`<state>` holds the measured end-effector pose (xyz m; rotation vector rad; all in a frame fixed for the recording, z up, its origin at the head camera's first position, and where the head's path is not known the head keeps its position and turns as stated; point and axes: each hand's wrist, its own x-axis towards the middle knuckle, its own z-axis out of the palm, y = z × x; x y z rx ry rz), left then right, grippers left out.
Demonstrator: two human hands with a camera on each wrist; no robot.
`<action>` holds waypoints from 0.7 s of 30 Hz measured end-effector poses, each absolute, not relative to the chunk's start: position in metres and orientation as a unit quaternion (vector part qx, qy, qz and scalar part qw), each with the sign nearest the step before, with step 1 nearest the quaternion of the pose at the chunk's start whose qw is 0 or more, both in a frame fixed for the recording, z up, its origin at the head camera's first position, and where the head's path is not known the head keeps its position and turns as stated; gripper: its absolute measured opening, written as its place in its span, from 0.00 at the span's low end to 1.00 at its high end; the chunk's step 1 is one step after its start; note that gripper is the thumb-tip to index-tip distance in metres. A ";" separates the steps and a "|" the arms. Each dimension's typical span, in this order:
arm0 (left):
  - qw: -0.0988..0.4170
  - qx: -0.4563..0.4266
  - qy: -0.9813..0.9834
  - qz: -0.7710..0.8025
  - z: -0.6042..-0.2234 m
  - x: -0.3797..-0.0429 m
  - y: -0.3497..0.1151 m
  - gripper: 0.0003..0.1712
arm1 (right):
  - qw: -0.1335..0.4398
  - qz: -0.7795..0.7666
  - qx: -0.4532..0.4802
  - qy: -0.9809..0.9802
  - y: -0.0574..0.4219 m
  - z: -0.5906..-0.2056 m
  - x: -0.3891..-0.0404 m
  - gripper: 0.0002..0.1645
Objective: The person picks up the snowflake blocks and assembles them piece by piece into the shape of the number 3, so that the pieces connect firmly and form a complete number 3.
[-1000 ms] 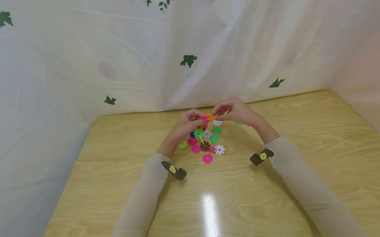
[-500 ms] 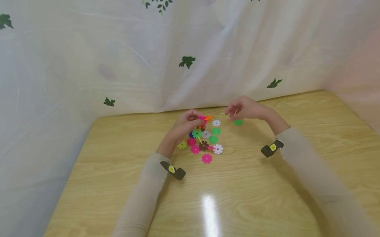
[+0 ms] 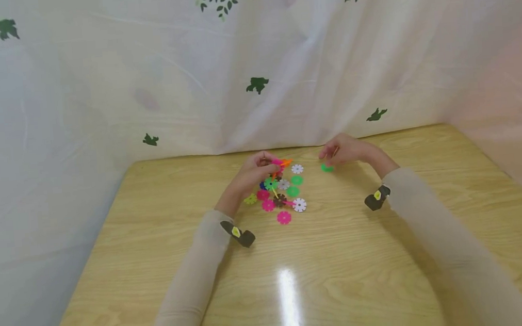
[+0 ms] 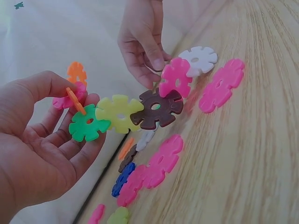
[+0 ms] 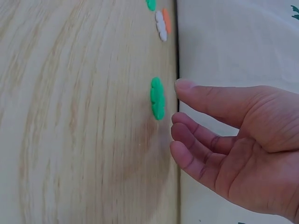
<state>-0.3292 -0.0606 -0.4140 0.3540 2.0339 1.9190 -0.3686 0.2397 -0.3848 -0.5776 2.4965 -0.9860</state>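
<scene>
Head view: my left hand (image 3: 253,173) is raised over the scatter, fingers curled, pinching a joined chain of flat plastic snowflake discs (image 4: 122,112) by its orange-and-pink end. From the left wrist camera the chain runs outward from my fingertips: green, yellow, brown, then pink. My right hand (image 3: 345,150) is off to the far side, well apart from the left, fingers relaxed and extended, holding nothing. Its fingertips (image 5: 183,86) are just beside a single green snowflake disc (image 5: 157,98) lying flat on the light wooden table (image 3: 299,284); I cannot tell whether they touch it.

Progress, as I judge it: several discs are slotted together, one more is within reach but not picked up, and many are left.

Around: loose discs (image 3: 282,197) lie below and beside my left hand — pink, white, green, brown, blue, yellow-green. A white cloth backdrop with green leaf prints (image 3: 252,65) hangs just beyond both hands. Nothing lies between my right fingers and the green disc. The hanging chain partly hides the pile beneath it.
</scene>
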 end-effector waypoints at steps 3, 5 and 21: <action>0.162 0.122 0.714 0.670 -0.414 -0.330 -0.061 0.06 | 0.192 -0.345 -0.204 0.896 0.240 -0.389 -0.371 0.21; 0.163 0.122 0.715 0.669 -0.414 -0.330 -0.061 0.06 | 0.190 -0.339 -0.204 0.898 0.239 -0.391 -0.372 0.22; 0.164 0.102 0.720 0.666 -0.414 -0.331 -0.061 0.07 | 0.193 -0.335 -0.217 0.896 0.232 -0.395 -0.370 0.17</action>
